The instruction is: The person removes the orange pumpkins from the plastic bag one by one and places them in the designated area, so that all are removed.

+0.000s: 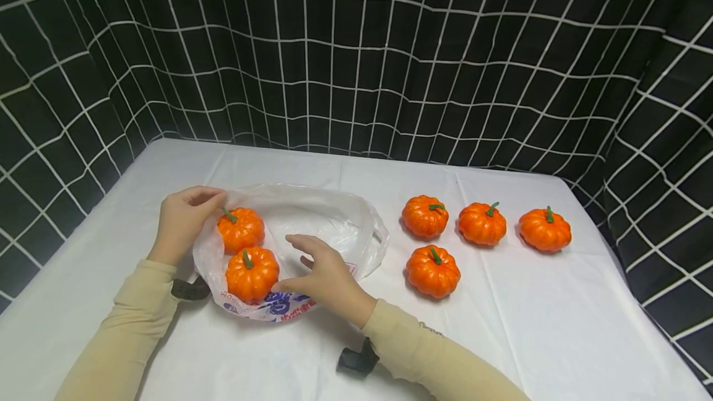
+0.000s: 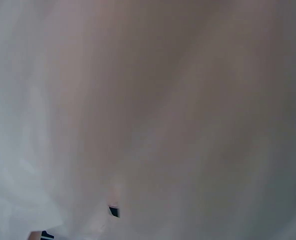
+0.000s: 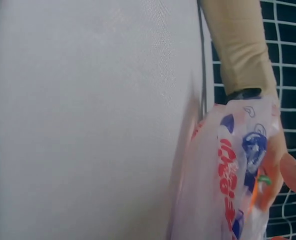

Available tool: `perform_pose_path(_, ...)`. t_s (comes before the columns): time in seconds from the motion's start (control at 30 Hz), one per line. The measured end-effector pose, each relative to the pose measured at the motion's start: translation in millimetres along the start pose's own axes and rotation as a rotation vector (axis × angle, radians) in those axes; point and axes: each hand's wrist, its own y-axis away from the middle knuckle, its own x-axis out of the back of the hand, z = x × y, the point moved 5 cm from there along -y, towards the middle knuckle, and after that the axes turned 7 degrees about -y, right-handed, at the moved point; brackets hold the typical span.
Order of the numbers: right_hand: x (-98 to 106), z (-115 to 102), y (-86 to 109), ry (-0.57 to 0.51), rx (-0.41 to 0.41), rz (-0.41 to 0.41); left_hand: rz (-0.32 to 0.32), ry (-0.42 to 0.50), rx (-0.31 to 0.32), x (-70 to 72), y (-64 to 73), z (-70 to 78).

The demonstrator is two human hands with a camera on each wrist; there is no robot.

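A white plastic bag [image 1: 312,203] with blue and red print lies with its mouth spread on the table. Its far left rim is pinched by my left hand [image 1: 181,221]. Inside, at the left, sit two small orange pumpkins, a rear one [image 1: 242,229] and a front one [image 1: 252,274], both with green stems. My right hand [image 1: 328,277] is over the bag's near side, fingers apart and curved loosely, its thumb tip close to the front pumpkin. In the right wrist view the printed bag [image 3: 202,185] stands beside my thumb [image 3: 293,175]. Blurred pale plastic fills most of the left wrist view.
Right of the bag, a pumpkin [image 1: 432,271] lies nearer me. Behind it are three more in a row: a left pumpkin [image 1: 425,216], a middle one [image 1: 482,224] and a right one [image 1: 544,229]. A white cloth covers the table [image 1: 535,327]; black white-gridded curtains [image 1: 356,48] surround it.
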Motion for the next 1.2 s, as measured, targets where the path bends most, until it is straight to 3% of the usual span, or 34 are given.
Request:
perform_pose_path(0.37,-19.7,-2.6,-12.6,0.068,-0.014,-0.040,0.001,-0.011,-0.003,0.7,1.4,3.9)
perform_pose_path(0.7,-31.8,2.0,-17.9,0.126,-0.108,-0.059,-0.003,-0.012,0.001,0.9,2.8,3.8)
perform_pose_path(1.2,-35.4,2.3,-20.4,0.184,-0.102,-0.063,0.003,-0.019,-0.004,0.8,3.0,3.9)
